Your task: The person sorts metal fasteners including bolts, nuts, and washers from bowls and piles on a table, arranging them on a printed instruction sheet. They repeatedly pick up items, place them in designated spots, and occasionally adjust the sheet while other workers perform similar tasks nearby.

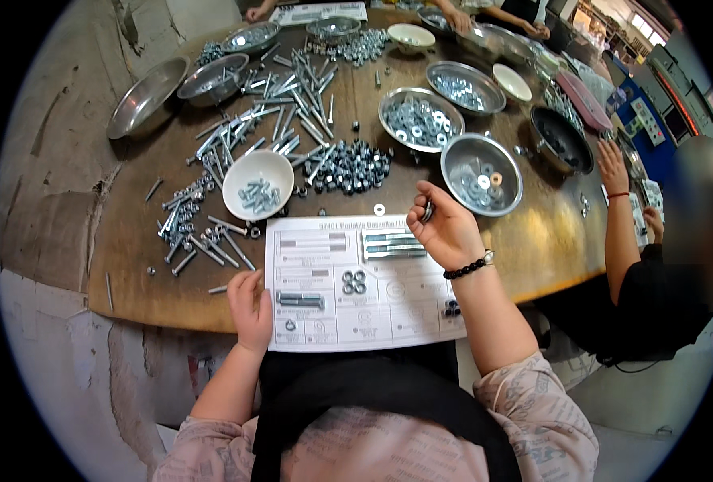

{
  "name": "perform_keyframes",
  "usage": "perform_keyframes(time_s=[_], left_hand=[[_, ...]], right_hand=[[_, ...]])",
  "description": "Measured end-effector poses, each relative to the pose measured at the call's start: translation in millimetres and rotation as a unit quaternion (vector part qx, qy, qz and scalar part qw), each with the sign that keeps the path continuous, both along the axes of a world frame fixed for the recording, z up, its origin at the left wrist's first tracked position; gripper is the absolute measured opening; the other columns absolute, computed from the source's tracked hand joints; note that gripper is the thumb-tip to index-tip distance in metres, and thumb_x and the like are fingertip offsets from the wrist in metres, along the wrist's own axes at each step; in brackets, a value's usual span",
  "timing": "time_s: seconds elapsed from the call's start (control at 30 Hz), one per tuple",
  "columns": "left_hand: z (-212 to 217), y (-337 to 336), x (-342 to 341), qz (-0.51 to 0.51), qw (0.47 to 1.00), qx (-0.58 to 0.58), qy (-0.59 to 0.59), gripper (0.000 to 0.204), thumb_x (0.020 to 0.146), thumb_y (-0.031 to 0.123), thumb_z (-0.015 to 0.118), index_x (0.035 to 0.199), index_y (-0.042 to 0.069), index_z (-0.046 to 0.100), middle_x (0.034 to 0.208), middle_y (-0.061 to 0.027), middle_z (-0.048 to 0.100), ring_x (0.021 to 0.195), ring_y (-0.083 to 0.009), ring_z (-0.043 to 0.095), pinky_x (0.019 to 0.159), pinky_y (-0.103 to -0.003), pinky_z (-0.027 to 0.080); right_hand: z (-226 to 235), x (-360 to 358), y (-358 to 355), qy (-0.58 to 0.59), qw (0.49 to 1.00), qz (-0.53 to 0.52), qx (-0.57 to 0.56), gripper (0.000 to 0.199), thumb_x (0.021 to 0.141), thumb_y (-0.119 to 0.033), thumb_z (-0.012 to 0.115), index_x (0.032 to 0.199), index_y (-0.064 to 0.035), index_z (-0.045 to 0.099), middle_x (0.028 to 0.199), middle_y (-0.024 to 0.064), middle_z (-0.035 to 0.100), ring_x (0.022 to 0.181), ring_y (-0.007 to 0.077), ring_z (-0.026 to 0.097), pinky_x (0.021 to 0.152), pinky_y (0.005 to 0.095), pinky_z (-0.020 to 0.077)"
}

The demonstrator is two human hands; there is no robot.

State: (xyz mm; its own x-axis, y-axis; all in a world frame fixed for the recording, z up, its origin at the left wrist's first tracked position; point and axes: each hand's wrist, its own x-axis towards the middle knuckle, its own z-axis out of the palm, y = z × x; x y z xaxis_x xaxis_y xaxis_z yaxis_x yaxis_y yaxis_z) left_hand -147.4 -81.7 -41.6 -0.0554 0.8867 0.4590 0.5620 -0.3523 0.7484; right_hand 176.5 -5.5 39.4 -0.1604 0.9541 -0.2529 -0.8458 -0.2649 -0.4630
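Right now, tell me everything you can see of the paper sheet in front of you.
The paper sheet is white and lies flat at the near edge of the wooden table, its near edge overhanging slightly. It is printed with a grid of boxes with small pictures. Long bolts, four nuts, a short bolt and small dark pieces lie on it. The left hand presses its left edge; the right hand, holding washers, hovers over its upper right corner.

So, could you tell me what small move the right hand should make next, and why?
Probably lower the right hand and set the small metal pieces pinched in its fingertips onto an unfilled box of the printed sheet. Bolts and nuts already lie in other boxes, and the left hand rests on the sheet's edge, steadying it.
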Motion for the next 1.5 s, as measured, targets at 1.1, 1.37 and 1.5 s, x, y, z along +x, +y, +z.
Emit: perform_keyframes(time_s=[1.1, 1.37, 1.5], left_hand=[[80.5, 37.6, 132.6, -0.482, 0.854, 0.056, 0.19, 0.034, 0.06, 0.018, 0.073, 0.092, 0.013, 0.064, 0.088, -0.0019, 0.061, 0.084, -0.0206, 0.056, 0.076, -0.033, 0.041], [87.0, 33.2, 156.2, -0.467, 0.875, -0.098, 0.08, 0.031, 0.067, 0.012, 0.069, 0.097, 0.01, 0.062, 0.09, -0.0043, 0.062, 0.085, -0.0225, 0.057, 0.073, -0.032, 0.047], [76.0, 25.6, 171.0, -0.463, 0.869, -0.117, 0.13, 0.034, 0.067, 0.013, 0.069, 0.1, 0.011, 0.061, 0.093, -0.0029, 0.061, 0.086, -0.0215, 0.058, 0.073, -0.032, 0.047]], right_hand=[[-0.9, -48.5, -109.6, -0.003, 0.994, 0.059, -0.093, 0.061, 0.093, -0.049, 0.021, 0.136, -0.0062, 0.022, 0.125, 0.0102, 0.041, 0.113, 0.0215, 0.042, 0.093, 0.0377, 0.0356], [-4.7, -3.2, -116.5, 0.017, 0.994, -0.015, -0.105, 0.051, 0.094, -0.045, 0.027, 0.122, -0.0032, 0.037, 0.096, 0.0091, 0.055, 0.082, 0.0169, 0.05, 0.082, 0.0316, 0.0417], [-29.6, 0.2, -124.3, 0.122, 0.992, 0.022, 0.011, 0.055, 0.094, -0.047, 0.023, 0.127, -0.0036, 0.033, 0.112, 0.0126, 0.051, 0.095, 0.0202, 0.05, 0.088, 0.0349, 0.0404]])
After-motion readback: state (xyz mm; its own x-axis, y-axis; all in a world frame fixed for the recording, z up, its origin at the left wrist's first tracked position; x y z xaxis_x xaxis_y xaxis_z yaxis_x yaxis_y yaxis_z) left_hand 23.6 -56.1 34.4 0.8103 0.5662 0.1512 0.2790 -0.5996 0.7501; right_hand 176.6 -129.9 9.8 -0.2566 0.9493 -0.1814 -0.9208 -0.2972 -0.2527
